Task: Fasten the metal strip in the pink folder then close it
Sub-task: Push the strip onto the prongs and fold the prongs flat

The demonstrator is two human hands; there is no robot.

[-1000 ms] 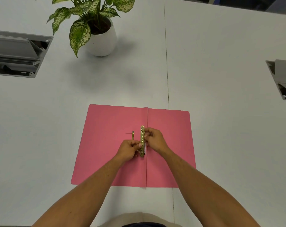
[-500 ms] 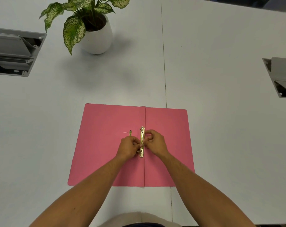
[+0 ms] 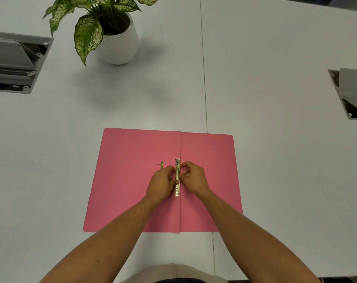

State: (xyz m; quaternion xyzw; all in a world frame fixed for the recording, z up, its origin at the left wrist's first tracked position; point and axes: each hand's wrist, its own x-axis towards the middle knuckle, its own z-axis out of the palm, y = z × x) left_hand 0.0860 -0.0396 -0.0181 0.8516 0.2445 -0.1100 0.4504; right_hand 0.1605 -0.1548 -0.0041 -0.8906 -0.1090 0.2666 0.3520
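Fastening step, folder [image 3: 132, 180] open flat: left hand [image 3: 162, 184] and right hand [image 3: 194, 178] each pinching strip [image 3: 177, 176] at spine; next, likely pressing prongs down, then closing cover.

Even, bright overhead light fills the scene, diffuse enough that the white table [image 3: 275, 58] reads pale grey-blue without glare. Shadows are soft: a blurred one spreads toward the camera and to the right of the potted plant [image 3: 112, 33], and only faint ones sit under the forearms on the pink folder [image 3: 128, 180]. The metal strip [image 3: 177, 177] catches small glints. Focus is sharp at centre, slightly softer toward the corners. Wide-angle distortion bends the table seam [image 3: 204, 94] and skews the recessed boxes at both edges.
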